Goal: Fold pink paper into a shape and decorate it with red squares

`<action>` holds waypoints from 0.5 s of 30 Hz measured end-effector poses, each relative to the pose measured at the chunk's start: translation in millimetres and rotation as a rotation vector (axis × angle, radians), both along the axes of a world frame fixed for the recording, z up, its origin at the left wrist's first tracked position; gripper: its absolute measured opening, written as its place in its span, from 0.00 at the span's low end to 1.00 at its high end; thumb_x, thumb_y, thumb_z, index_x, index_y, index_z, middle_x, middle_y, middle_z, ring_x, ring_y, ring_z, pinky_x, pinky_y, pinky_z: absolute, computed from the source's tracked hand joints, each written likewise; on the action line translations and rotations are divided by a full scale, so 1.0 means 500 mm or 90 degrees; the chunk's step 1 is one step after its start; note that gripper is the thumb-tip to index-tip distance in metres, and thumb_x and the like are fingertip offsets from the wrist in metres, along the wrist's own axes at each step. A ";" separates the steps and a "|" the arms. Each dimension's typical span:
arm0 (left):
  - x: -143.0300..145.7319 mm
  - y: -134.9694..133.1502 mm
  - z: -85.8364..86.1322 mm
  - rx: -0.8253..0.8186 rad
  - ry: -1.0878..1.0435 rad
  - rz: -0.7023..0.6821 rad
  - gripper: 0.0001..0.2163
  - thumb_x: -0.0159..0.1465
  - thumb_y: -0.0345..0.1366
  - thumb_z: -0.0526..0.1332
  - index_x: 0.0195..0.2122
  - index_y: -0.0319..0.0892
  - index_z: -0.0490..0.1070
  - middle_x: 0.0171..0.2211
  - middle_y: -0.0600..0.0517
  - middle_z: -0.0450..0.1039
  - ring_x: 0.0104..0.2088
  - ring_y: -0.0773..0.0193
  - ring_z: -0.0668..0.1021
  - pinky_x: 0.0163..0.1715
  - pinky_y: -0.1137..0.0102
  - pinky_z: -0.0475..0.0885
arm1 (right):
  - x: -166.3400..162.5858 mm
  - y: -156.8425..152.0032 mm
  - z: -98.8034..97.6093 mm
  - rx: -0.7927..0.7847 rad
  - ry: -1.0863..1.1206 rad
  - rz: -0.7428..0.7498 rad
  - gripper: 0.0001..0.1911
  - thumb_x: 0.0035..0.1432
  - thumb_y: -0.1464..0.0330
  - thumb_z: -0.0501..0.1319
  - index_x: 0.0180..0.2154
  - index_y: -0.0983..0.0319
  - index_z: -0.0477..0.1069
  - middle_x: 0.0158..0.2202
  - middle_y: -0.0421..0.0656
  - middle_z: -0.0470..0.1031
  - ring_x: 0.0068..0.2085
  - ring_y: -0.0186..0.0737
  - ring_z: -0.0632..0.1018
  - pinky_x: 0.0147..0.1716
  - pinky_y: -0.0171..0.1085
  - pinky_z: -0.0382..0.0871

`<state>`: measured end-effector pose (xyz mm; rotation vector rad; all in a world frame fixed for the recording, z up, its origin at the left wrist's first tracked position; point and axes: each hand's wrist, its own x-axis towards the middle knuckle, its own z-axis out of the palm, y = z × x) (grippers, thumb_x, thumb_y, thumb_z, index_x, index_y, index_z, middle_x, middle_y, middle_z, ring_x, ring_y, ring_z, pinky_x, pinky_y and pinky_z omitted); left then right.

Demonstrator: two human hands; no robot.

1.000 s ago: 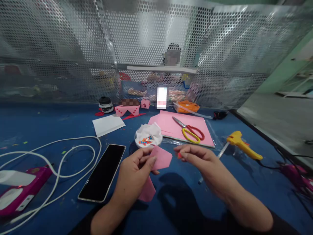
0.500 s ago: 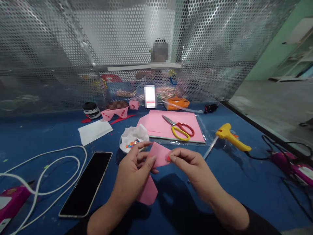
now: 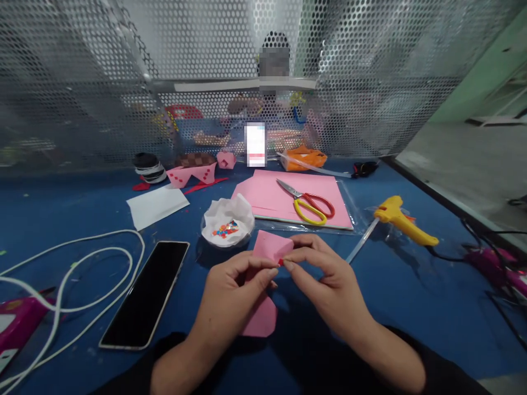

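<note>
My left hand [image 3: 234, 288] is closed on a folded pink paper piece [image 3: 267, 249], holding it above the blue table [image 3: 82, 219]. My right hand [image 3: 325, 280] pinches a tiny red bit [image 3: 280, 262] against the pink paper's edge. The fingertips of both hands meet at that spot. Part of the pink paper hangs below my left hand. Just behind the hands sits a small white dish [image 3: 228, 222] holding tiny coloured paper bits.
A black phone [image 3: 146, 293] and white cable [image 3: 82, 274] lie at left. Pink sheets [image 3: 267, 195] with red-and-yellow scissors [image 3: 308, 204] sit behind. A yellow glue gun [image 3: 401, 219] lies at right. White paper [image 3: 156, 204], tape rolls [image 3: 146, 166] and paper crafts [image 3: 193, 173] stand before a perforated metal screen, with a person beyond.
My right hand has moved left until its pinched red bit reached the pink paper's edge. The hands have closed together, and the view shifted a little.
</note>
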<state>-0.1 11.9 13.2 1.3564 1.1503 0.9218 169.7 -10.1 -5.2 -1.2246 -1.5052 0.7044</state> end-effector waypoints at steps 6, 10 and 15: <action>-0.002 0.000 -0.018 -0.015 -0.008 0.008 0.05 0.57 0.37 0.68 0.29 0.41 0.79 0.26 0.52 0.78 0.26 0.67 0.79 0.29 0.74 0.74 | -0.002 -0.004 -0.008 0.002 -0.055 0.015 0.07 0.62 0.69 0.60 0.35 0.54 0.77 0.45 0.43 0.73 0.50 0.44 0.75 0.49 0.44 0.69; -0.003 0.001 -0.024 -0.032 -0.015 0.009 0.07 0.56 0.38 0.68 0.30 0.40 0.78 0.26 0.52 0.78 0.26 0.66 0.79 0.30 0.72 0.74 | -0.002 -0.005 -0.009 -0.007 -0.078 0.022 0.07 0.63 0.69 0.60 0.35 0.55 0.76 0.48 0.44 0.72 0.53 0.45 0.73 0.50 0.46 0.67; -0.003 0.001 -0.018 -0.015 0.013 -0.008 0.07 0.57 0.38 0.67 0.30 0.40 0.77 0.25 0.52 0.78 0.26 0.67 0.78 0.29 0.73 0.72 | -0.005 -0.009 -0.015 -0.007 -0.106 0.006 0.06 0.63 0.69 0.60 0.36 0.54 0.76 0.49 0.45 0.71 0.54 0.47 0.72 0.50 0.49 0.65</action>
